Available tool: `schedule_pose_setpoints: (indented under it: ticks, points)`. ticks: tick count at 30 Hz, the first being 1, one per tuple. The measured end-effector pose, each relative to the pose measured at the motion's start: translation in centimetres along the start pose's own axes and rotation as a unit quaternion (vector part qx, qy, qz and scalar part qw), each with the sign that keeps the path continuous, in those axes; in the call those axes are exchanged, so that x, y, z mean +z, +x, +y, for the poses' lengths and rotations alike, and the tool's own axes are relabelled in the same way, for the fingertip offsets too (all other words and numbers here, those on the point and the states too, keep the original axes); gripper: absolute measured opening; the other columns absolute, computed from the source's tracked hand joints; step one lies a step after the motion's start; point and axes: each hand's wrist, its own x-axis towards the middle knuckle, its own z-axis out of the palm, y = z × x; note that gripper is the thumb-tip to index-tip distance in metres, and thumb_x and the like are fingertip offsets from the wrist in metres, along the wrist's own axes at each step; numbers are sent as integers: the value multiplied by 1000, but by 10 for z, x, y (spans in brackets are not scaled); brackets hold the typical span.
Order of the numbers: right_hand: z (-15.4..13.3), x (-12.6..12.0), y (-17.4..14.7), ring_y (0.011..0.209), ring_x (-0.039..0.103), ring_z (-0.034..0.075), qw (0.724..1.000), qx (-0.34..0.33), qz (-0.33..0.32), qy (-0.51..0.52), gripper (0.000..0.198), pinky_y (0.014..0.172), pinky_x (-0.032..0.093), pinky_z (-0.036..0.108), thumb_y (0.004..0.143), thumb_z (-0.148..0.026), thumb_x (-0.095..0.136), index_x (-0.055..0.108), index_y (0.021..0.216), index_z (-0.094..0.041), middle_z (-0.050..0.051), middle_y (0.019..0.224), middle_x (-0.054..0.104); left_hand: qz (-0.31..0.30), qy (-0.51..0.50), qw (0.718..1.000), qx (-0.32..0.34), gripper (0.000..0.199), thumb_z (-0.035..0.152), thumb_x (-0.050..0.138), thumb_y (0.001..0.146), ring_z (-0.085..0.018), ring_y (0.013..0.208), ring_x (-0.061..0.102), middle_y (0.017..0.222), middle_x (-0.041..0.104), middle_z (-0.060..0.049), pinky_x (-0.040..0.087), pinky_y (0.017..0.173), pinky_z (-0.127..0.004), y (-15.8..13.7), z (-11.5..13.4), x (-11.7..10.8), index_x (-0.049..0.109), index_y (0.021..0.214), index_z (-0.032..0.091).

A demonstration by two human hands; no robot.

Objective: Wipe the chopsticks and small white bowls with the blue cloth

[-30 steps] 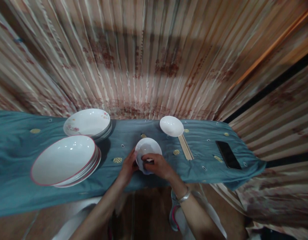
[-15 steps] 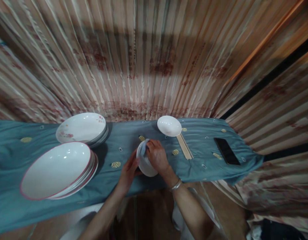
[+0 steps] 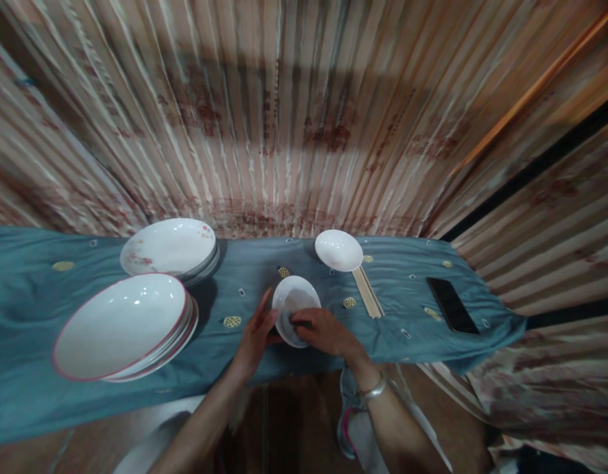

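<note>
A small white bowl [image 3: 295, 289] is near the front edge of the cloth-covered table, its open side facing up. My left hand [image 3: 257, 331] grips the bowl's left side, thumb at the rim and fingers partly hidden beneath. Inside the bowl, my right hand [image 3: 324, 330] has its fingers bent and closed on a greyish-blue cloth [image 3: 287, 324], pressed against the inner wall. Most of the cloth is hidden or blends with the bowl's shadow. Behind and to the right stands another white bowl [image 3: 339, 249], with a bundle of wooden chopsticks [image 3: 368, 293] beside it.
On the left are stacked flowered plates [image 3: 168, 247] and stacked pink-rimmed dishes [image 3: 121, 326]. A black phone [image 3: 452, 305] lies at the right on the blue tablecloth [image 3: 264, 253]. A pleated curtain [image 3: 284, 131] hangs behind the table.
My right hand has moved from the bowl's far rim down into its near inside, cloth in its fingers. The bowl now faces up more. My left hand stays at its side.
</note>
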Motion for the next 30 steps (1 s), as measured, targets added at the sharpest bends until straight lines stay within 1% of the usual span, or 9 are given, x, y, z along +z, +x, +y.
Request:
schedule_pose_setpoints:
  ticks: [3,6,11,15,17,20,24,27,30]
  points:
    - [-7,2,-1,94,66,17,990,-41,0,132,29,87,50,28,83,-13,52,69,104,-22,1,104,72,-10,-3,1000,7,77,50,72,71,-30,106,62,134,58,-11,59,62,-30,2,-2,-2,48,140,24]
    - [-9,9,2,112,61,19,983,-64,21,171,35,100,45,33,86,-16,51,64,118,-23,4,123,66,-12,-6,1000,3,75,51,71,72,-33,114,57,141,52,-10,60,64,-32,4,-6,-5,49,139,25]
    - [-6,29,9,136,41,21,990,-57,72,104,49,114,32,40,88,-16,47,49,137,-21,8,145,47,-1,-12,1000,-6,71,48,71,73,-34,119,55,146,47,-8,60,66,-33,6,-7,-7,51,137,28]
    - [-3,39,15,143,29,22,992,-28,116,32,51,117,28,43,92,-18,41,40,143,-17,12,154,33,4,-19,1000,-5,67,45,72,72,-33,121,53,146,47,-7,61,67,-33,4,-4,-5,54,135,27]
    - [-3,40,17,143,29,24,991,-16,134,-17,51,116,30,45,92,-18,41,40,142,-13,16,154,31,3,-21,1000,-4,69,45,73,72,-33,118,55,144,48,-8,61,66,-33,2,-3,-4,53,135,26]
    - [-3,36,18,139,35,28,982,3,152,-116,46,113,33,47,91,-14,43,48,136,-8,20,150,37,-7,-15,1000,-5,75,45,73,71,-31,108,60,132,58,-10,61,66,-34,1,-2,-4,49,139,25]
    - [-4,25,14,132,42,30,964,44,147,-216,36,105,39,50,90,-11,44,58,123,-11,18,142,47,-11,-7,1000,-8,82,46,75,68,-28,96,65,112,68,-10,60,67,-34,0,0,-4,46,141,22]
    - [-2,18,8,127,47,30,961,66,122,-241,30,100,42,48,89,-8,44,64,110,-13,16,135,55,-8,-8,1000,-8,83,47,76,67,-28,93,66,111,69,-10,60,65,-34,1,1,-3,48,140,22]
    - [3,14,-1,119,54,27,970,56,93,-219,25,99,44,43,86,-7,47,67,100,-15,15,122,63,-10,-12,1000,-6,80,47,76,67,-28,93,66,113,69,-10,60,66,-34,2,1,-3,50,138,22]
